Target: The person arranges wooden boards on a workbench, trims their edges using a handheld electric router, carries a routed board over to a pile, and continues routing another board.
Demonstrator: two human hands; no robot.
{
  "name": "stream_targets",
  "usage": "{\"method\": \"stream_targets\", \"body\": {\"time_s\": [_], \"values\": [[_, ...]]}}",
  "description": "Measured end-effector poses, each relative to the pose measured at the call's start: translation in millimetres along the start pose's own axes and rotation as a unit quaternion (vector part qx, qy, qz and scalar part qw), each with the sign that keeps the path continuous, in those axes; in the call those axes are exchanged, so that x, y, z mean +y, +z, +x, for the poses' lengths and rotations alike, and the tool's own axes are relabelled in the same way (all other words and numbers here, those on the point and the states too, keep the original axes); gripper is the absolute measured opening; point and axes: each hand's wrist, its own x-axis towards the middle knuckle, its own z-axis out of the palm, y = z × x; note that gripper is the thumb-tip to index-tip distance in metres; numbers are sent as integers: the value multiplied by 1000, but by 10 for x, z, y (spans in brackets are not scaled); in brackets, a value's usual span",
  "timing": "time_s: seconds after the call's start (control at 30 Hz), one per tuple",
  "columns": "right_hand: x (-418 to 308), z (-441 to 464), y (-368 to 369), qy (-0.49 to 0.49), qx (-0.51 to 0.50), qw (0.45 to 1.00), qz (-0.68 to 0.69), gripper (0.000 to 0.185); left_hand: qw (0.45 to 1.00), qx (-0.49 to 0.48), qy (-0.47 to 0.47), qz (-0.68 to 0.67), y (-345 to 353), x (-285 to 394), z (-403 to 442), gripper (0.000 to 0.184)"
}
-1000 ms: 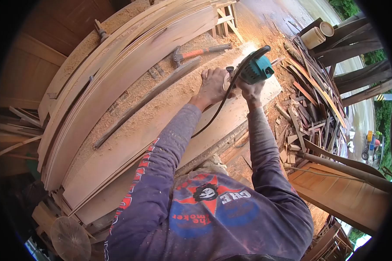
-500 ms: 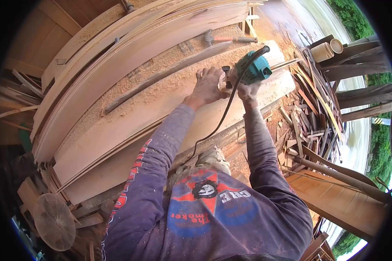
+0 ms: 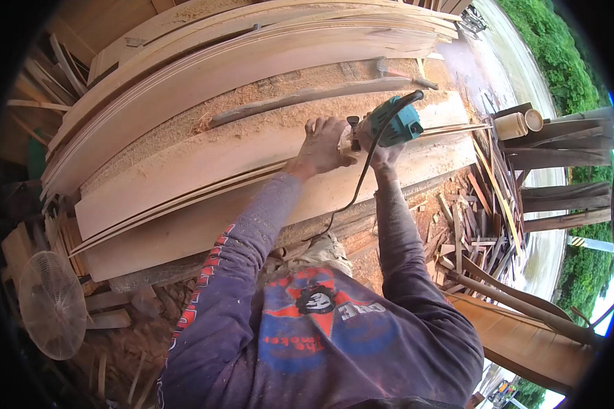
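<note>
A teal corded power tool (image 3: 397, 123) with a black knob and a pale base rests at the upper edges of thin boards standing on the bench. My right hand (image 3: 383, 154) is wrapped round its body, partly hidden by the housing and cord. My left hand (image 3: 323, 144) is closed at the front of the tool, thumb beside the pale base. The black power cord (image 3: 357, 193) arcs over the housing and hangs down toward my waist. Wide pale boards (image 3: 184, 178) lie on either side of the thin edges.
Beyond the boards lie a grey wood strip (image 3: 307, 99) and a hammer (image 3: 383, 69) amid shavings. More long boards (image 3: 239, 65) stand behind. Wood scraps (image 3: 484, 232) pile up at right, near pale buckets (image 3: 510, 126). A round fan (image 3: 52, 307) stands at lower left.
My view has turned, so the bench sits differently in it. Both hands and the power tool have moved left along the boards relative to the hammer and wood strip. Their grip looks the same.
</note>
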Motion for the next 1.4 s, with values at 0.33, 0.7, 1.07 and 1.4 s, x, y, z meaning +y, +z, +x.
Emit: {"method": "stream_targets", "body": {"time_s": [0.33, 0.7, 1.07, 1.4], "values": [[-265, -383, 879, 3, -37, 999, -12, 48, 997, -5, -26, 67, -571, -321, -677, 81], [-136, -498, 1064, -67, -110, 988, -85, 61, 995, 11, -36, 95, -617, -553, -998, 78], [210, 484, -1354, -86, -5, 970, -227, 32, 996, -14, 72, 50, 915, 502, 993, 70], [351, 1596, -3400, -107, 9, 976, -190, 37, 990, -108, 83, 26, 2321, 1408, 2767, 87]]}}
